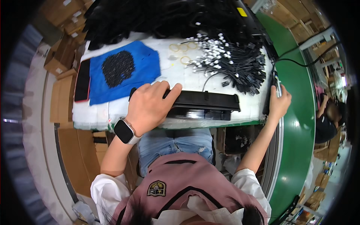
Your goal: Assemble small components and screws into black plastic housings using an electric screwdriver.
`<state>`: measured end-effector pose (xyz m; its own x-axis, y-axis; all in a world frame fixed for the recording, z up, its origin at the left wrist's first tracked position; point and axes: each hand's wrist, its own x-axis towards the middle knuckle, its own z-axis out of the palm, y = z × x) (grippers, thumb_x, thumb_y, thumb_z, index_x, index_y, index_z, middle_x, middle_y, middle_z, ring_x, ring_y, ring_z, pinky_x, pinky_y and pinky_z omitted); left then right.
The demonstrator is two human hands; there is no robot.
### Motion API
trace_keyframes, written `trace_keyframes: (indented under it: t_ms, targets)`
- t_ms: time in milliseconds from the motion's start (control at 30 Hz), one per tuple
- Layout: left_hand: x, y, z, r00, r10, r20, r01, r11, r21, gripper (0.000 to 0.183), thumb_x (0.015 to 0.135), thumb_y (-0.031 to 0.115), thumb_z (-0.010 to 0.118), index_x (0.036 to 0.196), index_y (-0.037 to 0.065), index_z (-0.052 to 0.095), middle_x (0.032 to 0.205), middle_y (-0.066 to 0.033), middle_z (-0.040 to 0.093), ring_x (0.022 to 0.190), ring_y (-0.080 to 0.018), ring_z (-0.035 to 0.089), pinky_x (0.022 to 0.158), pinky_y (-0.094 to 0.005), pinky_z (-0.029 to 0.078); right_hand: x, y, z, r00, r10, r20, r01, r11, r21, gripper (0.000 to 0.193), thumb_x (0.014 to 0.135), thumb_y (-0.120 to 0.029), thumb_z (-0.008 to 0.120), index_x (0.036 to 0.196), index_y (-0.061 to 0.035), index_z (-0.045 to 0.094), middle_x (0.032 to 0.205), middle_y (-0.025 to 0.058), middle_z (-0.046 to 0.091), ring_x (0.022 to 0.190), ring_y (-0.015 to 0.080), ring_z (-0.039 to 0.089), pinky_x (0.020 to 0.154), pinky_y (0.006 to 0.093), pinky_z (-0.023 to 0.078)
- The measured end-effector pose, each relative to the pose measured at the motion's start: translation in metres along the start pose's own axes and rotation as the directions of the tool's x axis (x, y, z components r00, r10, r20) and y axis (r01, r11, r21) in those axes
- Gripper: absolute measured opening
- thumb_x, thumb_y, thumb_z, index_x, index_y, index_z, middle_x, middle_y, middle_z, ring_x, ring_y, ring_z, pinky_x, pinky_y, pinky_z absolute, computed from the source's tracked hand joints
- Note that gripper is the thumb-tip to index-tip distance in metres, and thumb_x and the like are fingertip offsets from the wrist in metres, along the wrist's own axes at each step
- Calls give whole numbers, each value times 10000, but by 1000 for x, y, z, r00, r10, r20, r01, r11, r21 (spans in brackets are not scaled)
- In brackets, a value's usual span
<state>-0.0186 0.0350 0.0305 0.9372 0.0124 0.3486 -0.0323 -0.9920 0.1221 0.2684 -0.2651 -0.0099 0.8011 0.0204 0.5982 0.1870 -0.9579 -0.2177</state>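
Observation:
My left hand (152, 105), with a watch on its wrist, lies over the left end of a long black plastic housing (206, 100). Its fingers bend round the far edge, and the palm hides that end. The housing lies lengthwise along the near edge of the white-covered table (247, 112). A thin dark wire (208, 79) runs up from behind it. At the table's right edge my right hand (280, 103) is closed round a slim, pale, stick-like thing (279, 89), mostly hidden by the fingers. Its exact kind cannot be made out.
A blue cloth (150, 62) carries a pile of small black parts (118, 67); a phone (83, 80) lies beside it. Black cables with white connectors (240, 60) are heaped right. Rubber bands (183, 47) lie between. Black pieces (161, 18) fill the far side. Another person (325, 125) is far right.

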Motion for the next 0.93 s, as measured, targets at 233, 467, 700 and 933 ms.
trace_keyframes:
  t_ms: [233,467,700,933]
  targets:
    - [-124,-30,-38,555,-647,-523,370,755,-541,377,751,111,719,1091,29,576,936,-90,623,793,-218,610,737,-322,482,-47,-137,-74,918,-392,-66,260,466,846,122,871,-20,605,971,34,649,839,41,641,724,89,586,649,198,462]
    - [-408,-86,-27,-421,-863,-278,261,178,-949,296,908,193,616,1103,-29,602,1002,-53,641,866,-115,581,796,-255,460,-191,-320,-113,-122,-923,-364,404,-381,831,230,682,-38,687,895,17,620,842,130,604,735,297,599,633,352,495]
    - [-569,-91,127,-736,-657,165,-30,-212,-977,405,824,231,703,1059,-75,583,946,-136,657,747,-229,661,693,-340,546,-288,-425,-110,-301,-880,-368,523,-475,708,516,663,-16,694,1155,-22,539,1175,193,508,1110,361,520,895,407,458]
    - [-603,-127,307,-840,-407,360,-85,-556,-827,602,783,247,738,1260,-48,518,1150,-184,613,1097,-250,563,1012,-388,368,-314,-447,-83,-290,-937,-192,511,-322,797,584,654,25,695,1210,-37,523,1304,204,445,1247,398,425,1053,500,330]
